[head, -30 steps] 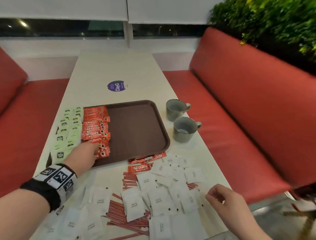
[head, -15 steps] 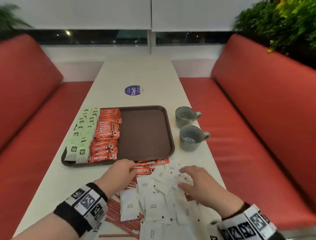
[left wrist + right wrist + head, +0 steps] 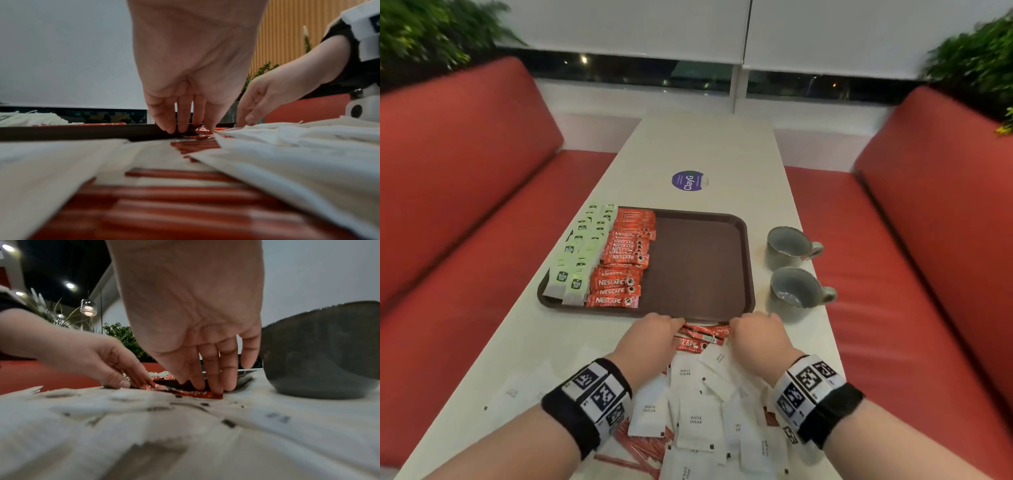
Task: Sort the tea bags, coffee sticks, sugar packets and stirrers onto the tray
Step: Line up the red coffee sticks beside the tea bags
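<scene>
Fingertips of left hand (image 3: 650, 337) and right hand (image 3: 760, 337) press down, nearly straight, on opposite ends of loose coffee sticks (image 3: 700, 337) lying on table (image 3: 709, 147) just before tray (image 3: 705, 267) near edge. Whether either pinches cannot tell. Tray holds tea bags (image 3: 578, 260), more coffee. Sugar packets (image 3: 695, 421) piled nearer.

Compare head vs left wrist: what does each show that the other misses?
Head only: the tea bags and coffee sticks lined up on the tray, plus two mugs. Left wrist only: the undersides of the left hand's fingers, straight, tips down at the tray's near edge. Both: left hand, right hand, loose coffee sticks, sugar packets, stirrers.
</scene>
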### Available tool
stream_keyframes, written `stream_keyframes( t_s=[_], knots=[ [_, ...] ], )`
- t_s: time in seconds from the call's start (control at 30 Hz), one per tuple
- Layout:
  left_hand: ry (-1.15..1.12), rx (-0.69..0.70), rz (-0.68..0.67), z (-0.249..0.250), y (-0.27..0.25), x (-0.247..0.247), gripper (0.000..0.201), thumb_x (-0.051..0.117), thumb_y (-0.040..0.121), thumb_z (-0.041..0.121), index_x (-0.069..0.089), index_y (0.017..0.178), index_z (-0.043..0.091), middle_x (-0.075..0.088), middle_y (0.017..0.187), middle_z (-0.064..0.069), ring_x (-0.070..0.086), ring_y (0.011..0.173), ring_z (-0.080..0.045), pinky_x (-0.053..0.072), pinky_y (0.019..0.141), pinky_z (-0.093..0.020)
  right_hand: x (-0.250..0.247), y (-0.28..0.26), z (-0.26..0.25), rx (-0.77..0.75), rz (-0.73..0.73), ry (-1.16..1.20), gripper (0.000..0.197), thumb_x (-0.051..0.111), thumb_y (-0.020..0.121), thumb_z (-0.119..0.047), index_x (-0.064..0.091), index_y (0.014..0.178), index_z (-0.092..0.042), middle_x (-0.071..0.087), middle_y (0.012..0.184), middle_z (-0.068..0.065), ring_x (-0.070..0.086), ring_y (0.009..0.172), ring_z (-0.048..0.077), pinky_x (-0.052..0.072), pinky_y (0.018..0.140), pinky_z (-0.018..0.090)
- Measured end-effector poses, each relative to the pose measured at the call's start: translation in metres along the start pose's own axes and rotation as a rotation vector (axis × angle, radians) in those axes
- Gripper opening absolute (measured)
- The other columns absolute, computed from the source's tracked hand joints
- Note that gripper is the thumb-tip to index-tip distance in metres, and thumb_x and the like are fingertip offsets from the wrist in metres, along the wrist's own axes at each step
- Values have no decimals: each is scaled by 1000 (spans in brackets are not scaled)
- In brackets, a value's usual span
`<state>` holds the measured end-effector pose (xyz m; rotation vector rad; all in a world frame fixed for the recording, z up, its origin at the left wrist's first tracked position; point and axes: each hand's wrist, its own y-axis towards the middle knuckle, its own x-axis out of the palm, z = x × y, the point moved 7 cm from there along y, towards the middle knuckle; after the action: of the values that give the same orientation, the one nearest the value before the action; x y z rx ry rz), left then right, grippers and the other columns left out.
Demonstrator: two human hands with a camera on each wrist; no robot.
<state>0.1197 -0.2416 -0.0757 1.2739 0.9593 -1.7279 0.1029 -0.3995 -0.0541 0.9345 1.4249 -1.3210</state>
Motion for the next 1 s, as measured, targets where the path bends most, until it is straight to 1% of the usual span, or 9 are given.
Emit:
stream_keyframes(
  t_s=[0.23,0.4,0.5,0.57,0.63,0.73,0.83,0.93,1.0],
  knots=[
    [53,47,-59,11,2,2,27,42,97,27,61,115,17,59,112,0,51,105,-20,45,90,-32,3,1,-9,-41,23,-11,27,42,92,-17,63,108,-22,55,104,0,47,103,23,30,89,40],
    [-14,32,-71,13,0,-8,15,49,94,19,61,102,16,60,105,1,50,98,-17,42,82,-28,-3,1,-18,-90,52,-6,23,43,93,-17,57,110,-23,62,103,-1,47,99,22,29,86,37],
    [-76,20,-19,10,-11,-22,11,47,92,13,56,90,17,58,96,1,44,81,-14,38,72,-24,-1,3,-22,-112,19,-39,28,44,90,-14,57,114,-23,57,105,-1,46,102,23,29,87,37],
    [-155,-3,20,2,-20,-28,9,50,91,14,50,84,21,57,90,3,47,80,-14,38,68,-24,-2,3,-23,-132,22,-50,31,44,89,-11,57,115,-23,54,106,-1,45,104,22,30,90,37],
    [-289,-62,39,-12,-29,-32,11,56,91,16,49,93,24,59,89,4,53,79,-13,41,66,-23,-3,4,-25,-175,34,-78,33,43,88,-11,57,116,-22,53,107,-2,44,105,22,30,91,37],
    [-447,-165,-8,-33,-44,-34,28,58,91,17,50,112,33,60,92,6,54,78,-7,42,65,-19,-2,3,-25,-223,56,-96,32,40,91,-15,58,116,-23,52,107,-3,43,104,20,30,89,35],
    [-520,-228,-41,-47,-57,-38,7,56,92,19,62,95,21,63,89,0,59,84,-19,46,74,-28,-8,1,-18,-169,117,45,29,40,95,-20,60,115,-27,54,103,-7,47,101,17,31,83,32],
    [-769,-333,-18,-56,-67,-38,10,52,92,18,61,95,14,67,90,-2,65,86,-17,51,84,-36,-26,-9,-26,-145,222,385,17,49,94,-23,65,100,-25,57,89,-11,51,89,13,36,75,27],
    [-1032,-398,8,-49,-70,-37,11,49,91,10,58,98,10,65,89,-6,65,82,-18,52,84,-37,-40,-18,-46,-175,252,629,8,59,89,-20,64,88,-25,59,80,-12,52,78,9,39,67,22]
  ],
)
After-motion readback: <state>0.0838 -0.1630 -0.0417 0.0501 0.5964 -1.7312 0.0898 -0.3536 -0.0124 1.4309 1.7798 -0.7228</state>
